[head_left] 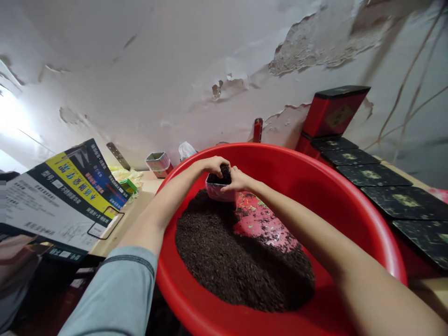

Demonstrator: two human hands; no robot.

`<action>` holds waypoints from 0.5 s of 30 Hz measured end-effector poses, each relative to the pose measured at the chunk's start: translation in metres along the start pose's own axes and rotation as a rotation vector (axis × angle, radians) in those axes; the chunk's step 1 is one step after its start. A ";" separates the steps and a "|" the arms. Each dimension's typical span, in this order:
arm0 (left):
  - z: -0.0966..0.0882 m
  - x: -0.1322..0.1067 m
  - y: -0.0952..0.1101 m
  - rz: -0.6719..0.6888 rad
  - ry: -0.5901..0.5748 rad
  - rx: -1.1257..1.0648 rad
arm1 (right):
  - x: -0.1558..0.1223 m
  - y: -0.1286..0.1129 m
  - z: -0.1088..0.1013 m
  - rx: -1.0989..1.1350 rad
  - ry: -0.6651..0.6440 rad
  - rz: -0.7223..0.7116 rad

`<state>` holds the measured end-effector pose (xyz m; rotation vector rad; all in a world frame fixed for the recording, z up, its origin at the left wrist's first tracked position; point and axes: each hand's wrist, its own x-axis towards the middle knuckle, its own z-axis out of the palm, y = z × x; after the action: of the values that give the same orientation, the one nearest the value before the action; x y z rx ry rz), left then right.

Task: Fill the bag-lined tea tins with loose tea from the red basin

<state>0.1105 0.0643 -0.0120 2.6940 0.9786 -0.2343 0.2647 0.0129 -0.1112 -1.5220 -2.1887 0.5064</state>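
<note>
A big red basin [353, 200] holds a heap of dark loose tea leaves [231, 261]. At its far side stands a small pale container [219, 191] filled with the same dark leaves. My left hand [214, 164] curls over the container's rim from the left, fingers closed on it. My right hand [237, 180] presses against its right side, fingers bent into the leaves at the top. Both forearms reach across the basin.
A row of dark flat tin lids [385, 184] lies along the right, with a red tin box [332, 112] behind them. A printed cardboard box [63, 196] stands at the left. A small open tin [158, 162] sits by the peeling wall.
</note>
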 end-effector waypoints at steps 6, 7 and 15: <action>0.005 -0.014 -0.014 0.066 0.026 -0.058 | 0.000 -0.004 0.003 -0.013 -0.008 0.042; 0.007 -0.018 -0.016 0.073 0.045 -0.082 | 0.000 -0.005 0.002 -0.013 -0.011 0.068; 0.034 -0.044 -0.033 -0.081 0.484 -0.652 | -0.005 -0.026 -0.054 -0.052 0.084 -0.084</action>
<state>0.0532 0.0518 -0.0397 2.1301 1.0526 0.6422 0.2748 0.0026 -0.0527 -1.4439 -2.2061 0.3548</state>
